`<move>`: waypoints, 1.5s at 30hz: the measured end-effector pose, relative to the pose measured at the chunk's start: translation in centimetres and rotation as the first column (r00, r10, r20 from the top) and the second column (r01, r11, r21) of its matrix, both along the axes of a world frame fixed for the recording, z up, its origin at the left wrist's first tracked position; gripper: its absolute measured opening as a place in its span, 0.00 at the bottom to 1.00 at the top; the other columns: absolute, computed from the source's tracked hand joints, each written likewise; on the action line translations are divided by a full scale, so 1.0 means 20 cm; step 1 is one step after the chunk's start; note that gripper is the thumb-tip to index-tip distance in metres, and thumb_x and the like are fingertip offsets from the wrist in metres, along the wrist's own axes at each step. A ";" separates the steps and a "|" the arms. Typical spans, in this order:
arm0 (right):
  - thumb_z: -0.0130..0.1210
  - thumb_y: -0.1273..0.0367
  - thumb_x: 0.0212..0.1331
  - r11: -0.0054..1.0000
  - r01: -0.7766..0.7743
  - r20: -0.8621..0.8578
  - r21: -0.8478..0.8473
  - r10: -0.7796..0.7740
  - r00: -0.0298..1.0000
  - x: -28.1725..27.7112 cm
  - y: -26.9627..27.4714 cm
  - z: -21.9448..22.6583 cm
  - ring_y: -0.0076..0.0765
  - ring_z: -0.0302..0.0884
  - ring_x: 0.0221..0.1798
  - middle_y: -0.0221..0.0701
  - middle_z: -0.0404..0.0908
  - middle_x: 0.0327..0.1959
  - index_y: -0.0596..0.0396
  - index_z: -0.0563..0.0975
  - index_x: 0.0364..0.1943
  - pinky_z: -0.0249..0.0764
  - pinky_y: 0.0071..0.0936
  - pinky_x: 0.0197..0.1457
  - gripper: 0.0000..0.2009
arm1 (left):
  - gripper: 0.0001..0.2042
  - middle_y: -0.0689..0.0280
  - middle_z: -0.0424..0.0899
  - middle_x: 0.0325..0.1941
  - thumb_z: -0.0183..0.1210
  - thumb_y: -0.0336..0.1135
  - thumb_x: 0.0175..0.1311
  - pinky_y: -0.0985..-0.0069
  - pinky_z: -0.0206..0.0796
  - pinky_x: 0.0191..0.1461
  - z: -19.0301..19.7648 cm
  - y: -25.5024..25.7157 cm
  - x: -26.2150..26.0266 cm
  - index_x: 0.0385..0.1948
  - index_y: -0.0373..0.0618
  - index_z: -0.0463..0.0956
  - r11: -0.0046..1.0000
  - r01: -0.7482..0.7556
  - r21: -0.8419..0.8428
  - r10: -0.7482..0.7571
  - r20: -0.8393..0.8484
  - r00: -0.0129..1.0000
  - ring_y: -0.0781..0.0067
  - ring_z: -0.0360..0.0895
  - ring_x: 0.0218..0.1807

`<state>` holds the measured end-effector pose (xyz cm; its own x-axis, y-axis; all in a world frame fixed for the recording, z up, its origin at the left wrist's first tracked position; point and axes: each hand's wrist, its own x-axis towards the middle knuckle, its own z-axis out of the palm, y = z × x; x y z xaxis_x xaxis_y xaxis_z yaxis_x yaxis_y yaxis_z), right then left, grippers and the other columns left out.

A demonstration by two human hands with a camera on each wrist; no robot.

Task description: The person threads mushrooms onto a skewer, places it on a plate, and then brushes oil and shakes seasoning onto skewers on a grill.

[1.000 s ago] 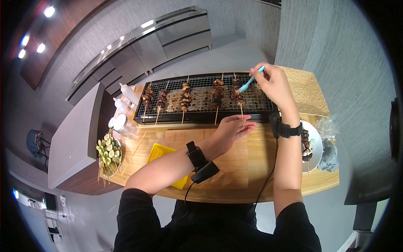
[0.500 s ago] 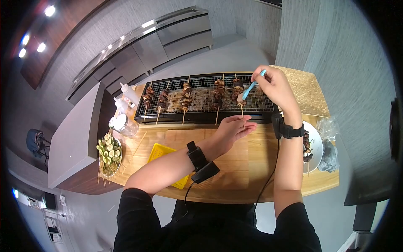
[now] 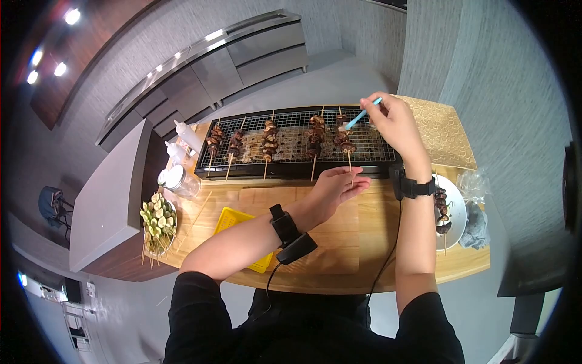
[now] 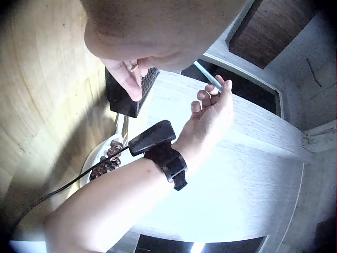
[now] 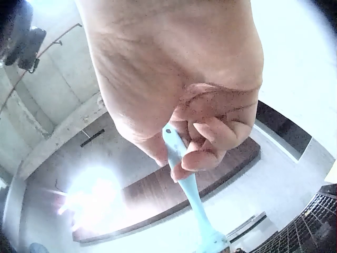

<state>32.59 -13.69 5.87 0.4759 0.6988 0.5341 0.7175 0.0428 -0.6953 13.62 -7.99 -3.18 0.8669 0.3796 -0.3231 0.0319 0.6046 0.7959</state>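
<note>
My left hand (image 3: 330, 191) pinches the near end of a wooden skewer (image 3: 350, 160) at the front edge of the grill (image 3: 291, 172). Dark browned meat pieces (image 3: 342, 139) are threaded on that skewer, lying over the wire mesh near the grill's right end. In my right hand (image 3: 394, 124) is a light blue basting brush (image 3: 359, 118), its handle held between thumb and fingers. The brush head lies against the upper meat pieces. In the right wrist view the brush handle (image 5: 189, 184) runs down from the fingertips.
Several other meat skewers (image 3: 268, 139) lie across the grill. At right, a white plate (image 3: 459, 224) bears more skewers, beside a gold mat (image 3: 445, 133). Squeeze bottles (image 3: 188, 136), a glass jar (image 3: 182, 182), a bowl of sliced green vegetable skewers (image 3: 159, 218) and a yellow basket (image 3: 227, 221) are leftward.
The brush head slid down the meat toward the near end of the skewer, then back up toward the far end. My left hand stays in place on the stick.
</note>
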 end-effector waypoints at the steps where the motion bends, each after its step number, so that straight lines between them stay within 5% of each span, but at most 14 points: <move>1: 0.62 0.59 0.68 0.998 0.010 -0.015 0.055 -0.009 1.000 0.00 0.01 -0.01 0.25 0.65 0.20 0.30 0.71 0.16 0.59 0.82 0.36 0.62 0.30 0.27 0.14 | 0.14 0.49 0.80 0.60 0.49 0.30 0.80 0.72 0.73 0.72 0.00 0.00 0.00 0.60 0.32 0.68 1.000 0.002 0.001 -0.002 0.005 1.000 0.62 0.80 0.62; 3: 0.62 0.59 0.68 0.986 0.030 -0.045 0.165 -0.023 0.999 0.01 0.03 -0.02 0.26 0.65 0.20 0.30 0.71 0.15 0.59 0.83 0.36 0.62 0.30 0.27 0.15 | 0.14 0.49 0.80 0.60 0.48 0.30 0.81 0.72 0.73 0.72 0.01 0.00 0.00 0.60 0.32 0.68 1.000 0.001 -0.002 -0.001 -0.002 1.000 0.62 0.80 0.62; 6: 0.62 0.58 0.68 0.997 0.065 0.033 0.032 -0.066 0.997 0.00 0.02 -0.02 0.29 0.67 0.19 0.33 0.72 0.16 0.59 0.84 0.36 0.63 0.32 0.27 0.15 | 0.14 0.49 0.80 0.60 0.47 0.30 0.81 0.72 0.73 0.72 0.02 -0.01 0.00 0.60 0.32 0.68 1.000 -0.003 0.001 0.003 -0.011 1.000 0.62 0.79 0.62; 18: 0.63 0.57 0.65 0.993 0.097 0.020 0.060 -0.099 0.995 0.00 0.01 -0.01 0.36 0.69 0.19 0.37 0.73 0.15 0.58 0.85 0.34 0.65 0.34 0.27 0.16 | 0.14 0.52 0.80 0.59 0.48 0.27 0.80 0.74 0.73 0.70 0.02 -0.01 0.00 0.61 0.32 0.68 1.000 0.002 0.001 -0.002 -0.028 1.000 0.65 0.80 0.61; 45: 0.62 0.62 0.67 0.991 -0.119 0.025 -0.056 0.121 0.992 -0.01 -0.05 0.03 0.22 0.59 0.17 0.28 0.67 0.12 0.58 0.85 0.29 0.55 0.29 0.24 0.14 | 0.14 0.52 0.81 0.58 0.50 0.28 0.79 0.75 0.74 0.70 -0.01 0.00 0.00 0.61 0.33 0.68 1.000 0.017 0.005 -0.017 0.004 1.000 0.65 0.80 0.61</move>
